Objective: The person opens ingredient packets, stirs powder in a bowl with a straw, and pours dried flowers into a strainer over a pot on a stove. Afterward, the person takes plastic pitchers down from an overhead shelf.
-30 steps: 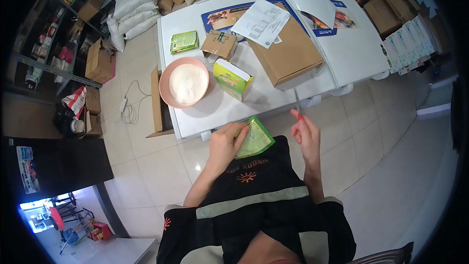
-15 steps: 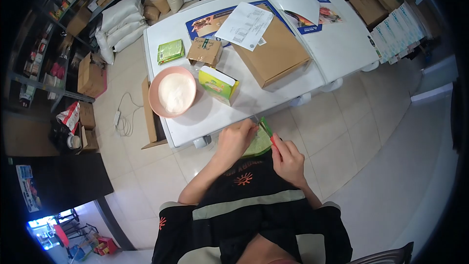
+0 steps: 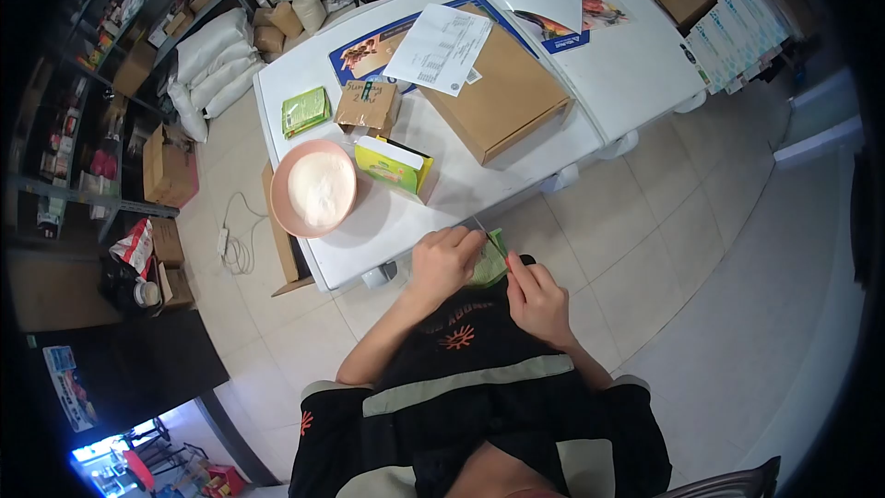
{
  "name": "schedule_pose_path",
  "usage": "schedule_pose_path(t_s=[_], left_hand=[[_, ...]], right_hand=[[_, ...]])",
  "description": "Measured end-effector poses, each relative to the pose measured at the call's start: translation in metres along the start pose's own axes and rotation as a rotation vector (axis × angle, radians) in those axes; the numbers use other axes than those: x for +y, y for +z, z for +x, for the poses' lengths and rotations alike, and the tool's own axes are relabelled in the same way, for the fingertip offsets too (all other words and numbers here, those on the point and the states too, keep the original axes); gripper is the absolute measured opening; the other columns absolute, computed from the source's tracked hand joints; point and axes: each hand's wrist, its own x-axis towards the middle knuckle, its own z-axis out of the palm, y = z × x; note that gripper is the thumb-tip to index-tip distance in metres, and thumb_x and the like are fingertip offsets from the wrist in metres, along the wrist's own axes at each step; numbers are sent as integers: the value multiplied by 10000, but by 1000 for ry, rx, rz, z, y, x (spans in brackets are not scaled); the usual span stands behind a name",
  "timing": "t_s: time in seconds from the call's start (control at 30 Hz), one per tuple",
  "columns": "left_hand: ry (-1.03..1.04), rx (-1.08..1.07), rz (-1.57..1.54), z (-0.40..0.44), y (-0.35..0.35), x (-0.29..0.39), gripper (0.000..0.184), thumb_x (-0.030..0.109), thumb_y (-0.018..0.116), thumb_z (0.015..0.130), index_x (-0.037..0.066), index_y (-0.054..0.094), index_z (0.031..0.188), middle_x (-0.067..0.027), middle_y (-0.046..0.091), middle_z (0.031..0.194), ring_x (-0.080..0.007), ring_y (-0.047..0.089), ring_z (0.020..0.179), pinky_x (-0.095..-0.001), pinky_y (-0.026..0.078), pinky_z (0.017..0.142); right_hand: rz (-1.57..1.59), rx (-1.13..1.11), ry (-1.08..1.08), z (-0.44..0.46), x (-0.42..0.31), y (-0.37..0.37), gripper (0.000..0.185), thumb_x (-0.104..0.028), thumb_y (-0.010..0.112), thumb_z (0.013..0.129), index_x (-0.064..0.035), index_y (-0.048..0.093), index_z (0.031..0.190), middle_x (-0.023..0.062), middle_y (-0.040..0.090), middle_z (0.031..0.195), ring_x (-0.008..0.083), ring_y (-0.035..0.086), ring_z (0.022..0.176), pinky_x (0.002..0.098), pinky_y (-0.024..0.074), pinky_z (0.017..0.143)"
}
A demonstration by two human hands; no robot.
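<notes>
My left hand (image 3: 446,263) pinches the top of a green packet (image 3: 490,263) just off the table's front edge. My right hand (image 3: 538,302) is closed round the red handle of a small cutting tool (image 3: 504,254). Its thin blade lies against the upper corner of the packet, and I cannot make out whether it is a knife or scissors. On the table close by are a pink bowl (image 3: 291,211) of white powder (image 3: 322,188) and an open green and yellow box (image 3: 395,170).
A stack of green packets (image 3: 305,112), a small taped carton (image 3: 367,108) and a large flat carton (image 3: 502,101) under a printed sheet (image 3: 439,48) stand on the white table (image 3: 461,206). An open carton (image 3: 285,254) is beside its left edge.
My right hand has come left and brought the red-handled tool to the packet's upper corner. The packet has tilted. The view has shifted, with the table turning slightly.
</notes>
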Motion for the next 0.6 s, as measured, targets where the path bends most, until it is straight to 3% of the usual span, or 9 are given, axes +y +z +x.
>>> schedule_pose_path(t_s=[0.13,0.4,0.6], left_hand=[[15,-16,5,-1,2,4,102,92,582,607,107,514,682,-24,438,552,-176,490,496,-297,394,446],[-168,0,-151,6,10,2,58,69,577,649,82,534,685,-53,501,568,-223,520,507,-325,405,444],[-127,-35,-207,7,9,4,63,68,575,643,83,540,693,-60,506,574,-228,528,522,-328,406,449]], right_hand=[[-45,23,-10,5,0,4,305,-58,580,689,-30,553,992,42,477,688,168,521,483,261,437,413],[-33,33,62,2,2,10,295,-35,582,698,-33,556,993,41,505,694,165,523,501,264,422,412],[-62,49,55,8,5,17,294,-47,579,703,-35,554,996,37,497,691,165,521,502,266,422,410]])
